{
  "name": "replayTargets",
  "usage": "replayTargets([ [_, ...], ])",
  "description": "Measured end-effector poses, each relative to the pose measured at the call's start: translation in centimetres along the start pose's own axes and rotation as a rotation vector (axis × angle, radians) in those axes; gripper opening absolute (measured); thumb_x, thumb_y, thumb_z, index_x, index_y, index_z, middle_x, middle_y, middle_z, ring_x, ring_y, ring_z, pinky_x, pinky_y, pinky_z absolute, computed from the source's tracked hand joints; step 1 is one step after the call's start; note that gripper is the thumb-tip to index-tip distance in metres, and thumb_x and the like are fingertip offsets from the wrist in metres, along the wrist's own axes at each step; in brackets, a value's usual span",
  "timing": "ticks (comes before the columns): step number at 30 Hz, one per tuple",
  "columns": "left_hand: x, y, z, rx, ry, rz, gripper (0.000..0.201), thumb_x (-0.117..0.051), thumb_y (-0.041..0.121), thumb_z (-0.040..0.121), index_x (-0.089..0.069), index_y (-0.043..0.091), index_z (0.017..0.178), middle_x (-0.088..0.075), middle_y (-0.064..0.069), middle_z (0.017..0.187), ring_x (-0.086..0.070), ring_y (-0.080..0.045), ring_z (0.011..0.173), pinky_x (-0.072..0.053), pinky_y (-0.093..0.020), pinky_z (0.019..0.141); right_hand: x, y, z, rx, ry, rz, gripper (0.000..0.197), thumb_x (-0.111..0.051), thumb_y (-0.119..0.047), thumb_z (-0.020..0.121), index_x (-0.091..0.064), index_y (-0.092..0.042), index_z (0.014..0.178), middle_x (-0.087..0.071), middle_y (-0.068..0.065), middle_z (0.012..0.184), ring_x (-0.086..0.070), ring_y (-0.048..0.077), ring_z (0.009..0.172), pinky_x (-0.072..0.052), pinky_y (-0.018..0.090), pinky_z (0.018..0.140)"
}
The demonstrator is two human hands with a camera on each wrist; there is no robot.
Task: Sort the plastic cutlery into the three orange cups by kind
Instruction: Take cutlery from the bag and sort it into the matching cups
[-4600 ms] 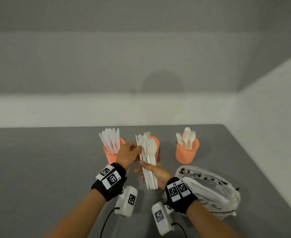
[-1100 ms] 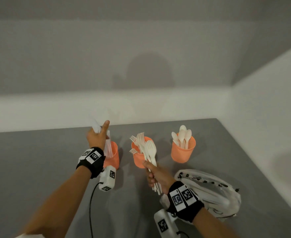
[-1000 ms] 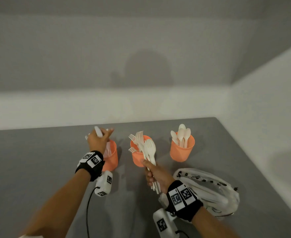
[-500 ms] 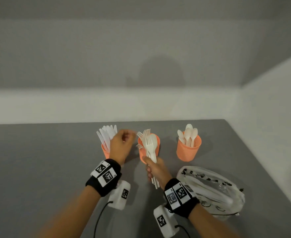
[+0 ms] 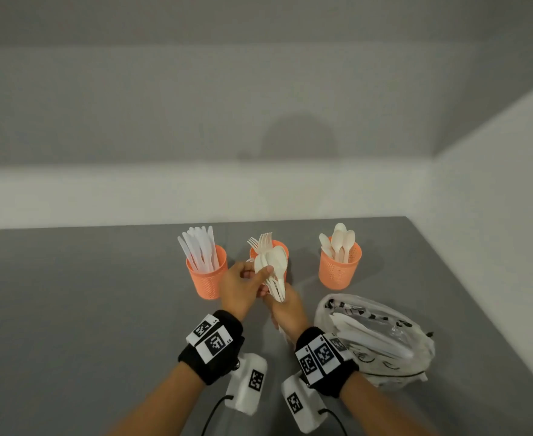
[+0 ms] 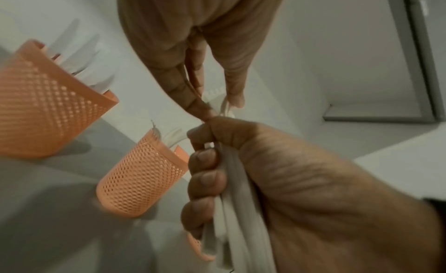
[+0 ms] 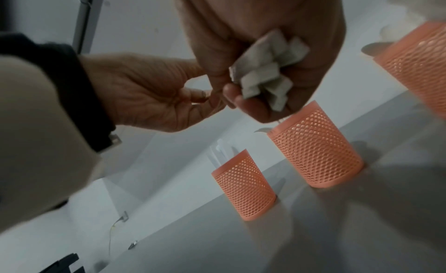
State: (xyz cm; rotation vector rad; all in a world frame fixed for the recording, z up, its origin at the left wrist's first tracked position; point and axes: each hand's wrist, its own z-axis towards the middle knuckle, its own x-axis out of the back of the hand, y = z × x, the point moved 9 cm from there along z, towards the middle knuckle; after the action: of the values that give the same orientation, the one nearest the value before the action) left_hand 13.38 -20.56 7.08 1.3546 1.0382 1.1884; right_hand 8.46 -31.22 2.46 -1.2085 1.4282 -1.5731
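Observation:
Three orange mesh cups stand in a row: the left cup [image 5: 207,278] holds knives, the middle cup [image 5: 282,247] holds forks, and the right cup [image 5: 340,272] holds spoons. My right hand [image 5: 279,302] grips the handles of a bundle of white cutlery [image 5: 274,265] upright in front of the middle cup. My left hand [image 5: 263,272] pinches a piece at the top of that bundle between thumb and index finger. The left wrist view shows this pinch with the left hand [image 6: 222,107] above the right hand [image 6: 241,181]. The bundle's handle ends [image 7: 265,77] stick out of my right fist.
A clear plastic bag [image 5: 375,338] holding more white cutlery lies on the grey table [image 5: 70,309] just right of my right wrist. A white wall runs along the table's back and right edges.
My left hand dropped knives into the left cup, then came back to the bundle and now pinches a piece at its top. My right hand kept holding the bundle.

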Motion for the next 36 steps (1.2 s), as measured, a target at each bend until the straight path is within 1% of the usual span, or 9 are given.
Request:
replayTargets([
  [6, 0.5, 0.7, 0.4, 0.011, -0.006, -0.1, 0.027, -0.064, 0.019, 0.086, -0.055, -0.001, 0.102, -0.064, -0.012, 0.076, -0.06, -0.005, 0.046, -0.055, -0.021, 0.051, 0.2, 0.3, -0.6, -0.06, -0.021, 0.025, 0.019, -0.051, -0.008, 0.086, -0.055, -0.025, 0.079, -0.047, -0.008, 0.049, -0.041, 0.004, 0.038, -0.034, 0.022, 0.043],
  [12, 2.8, 2.0, 1.8, 0.078, 0.155, -0.345, 0.017, -0.044, 0.027, 0.097, -0.042, 0.011, 0.101, -0.046, -0.004, 0.065, -0.052, -0.016, 0.055, -0.048, -0.027, 0.052, -0.2, 0.7, -1.0, -0.095, -0.048, 0.056, 0.016, -0.049, -0.008, 0.091, -0.05, -0.016, 0.077, -0.039, -0.001, 0.055, -0.034, 0.002, 0.033, -0.029, 0.015, 0.039],
  [15, 4.0, 2.7, 2.7, 0.074, 0.209, -0.368, 0.014, -0.037, 0.024, 0.099, -0.046, 0.017, 0.091, -0.038, -0.001, 0.064, -0.039, -0.007, 0.044, -0.035, -0.017, 0.038, -0.4, 0.7, -1.6, -0.138, -0.071, 0.197, 0.018, -0.05, -0.014, 0.095, -0.046, -0.016, 0.077, -0.035, 0.001, 0.056, -0.029, 0.001, 0.034, -0.026, 0.015, 0.037],
  [21, 1.1, 3.6, 0.9, -0.04, -0.083, 0.05, 0.02, -0.06, 0.021, 0.088, -0.055, 0.015, 0.07, -0.047, 0.012, 0.035, -0.042, -0.002, 0.036, -0.032, -0.01, 0.039, -0.6, 0.7, -1.5, -0.237, -0.143, 0.286, 0.013, -0.049, -0.024, 0.096, -0.049, -0.018, 0.084, -0.037, -0.001, 0.055, -0.032, 0.007, 0.036, -0.028, 0.019, 0.035],
  [24, -0.4, 2.9, 0.2, -0.126, -0.152, 0.175, 0.014, -0.068, 0.025, 0.083, -0.063, 0.012, 0.083, -0.064, 0.013, 0.061, -0.058, 0.001, 0.056, -0.04, -0.006, 0.049, 0.1, -0.1, -0.9, -0.068, -0.05, -0.058, 0.016, -0.05, -0.021, 0.092, -0.055, -0.018, 0.106, -0.056, 0.0, 0.07, -0.052, 0.016, 0.057, -0.042, 0.025, 0.051],
  [26, -0.4, 2.0, 0.4, -0.149, -0.104, 0.247, 0.022, -0.068, 0.024, 0.082, -0.063, 0.01, 0.099, -0.067, 0.002, 0.079, -0.062, -0.01, 0.069, -0.045, -0.013, 0.059, 0.4, -0.5, -0.8, -0.012, 0.006, -0.21, 0.029, -0.052, -0.015, 0.088, -0.054, -0.016, 0.117, -0.064, 0.004, 0.09, -0.061, 0.022, 0.08, -0.046, 0.029, 0.068],
  [27, -0.3, 1.5, 0.5, -0.149, -0.075, 0.259, 0.025, -0.066, 0.021, 0.083, -0.062, 0.008, 0.105, -0.067, -0.002, 0.081, -0.062, -0.015, 0.069, -0.047, -0.019, 0.06, 0.6, -0.8, -0.8, -0.01, 0.028, -0.226, 0.032, -0.053, -0.012, 0.086, -0.053, -0.016, 0.117, -0.064, 0.003, 0.091, -0.061, 0.022, 0.08, -0.045, 0.028, 0.067],
  [32, -0.5, 1.0, 0.9, -0.145, -0.086, 0.236, 0.029, -0.066, 0.015, 0.083, -0.061, 0.007, 0.11, -0.071, -0.012, 0.097, -0.068, -0.026, 0.086, -0.056, -0.046, 0.079, 0.1, -0.3, -1.0, -0.084, -0.074, 0.066, 0.027, -0.053, 0.001, 0.079, -0.057, -0.02, 0.094, -0.056, -0.002, 0.067, -0.047, 0.007, 0.038, -0.039, 0.021, 0.038],
  [36, -0.7, 1.4, 0.9, -0.19, -0.078, 0.277, 0.03, -0.066, 0.01, 0.082, -0.06, 0.007, 0.111, -0.067, -0.007, 0.098, -0.064, -0.024, 0.088, -0.054, -0.04, 0.083, 0.5, 0.3, -0.9, -0.083, -0.035, 0.1, 0.023, -0.053, 0.002, 0.079, -0.057, -0.018, 0.088, -0.051, 0.002, 0.059, -0.042, 0.004, 0.034, -0.034, 0.019, 0.035],
])
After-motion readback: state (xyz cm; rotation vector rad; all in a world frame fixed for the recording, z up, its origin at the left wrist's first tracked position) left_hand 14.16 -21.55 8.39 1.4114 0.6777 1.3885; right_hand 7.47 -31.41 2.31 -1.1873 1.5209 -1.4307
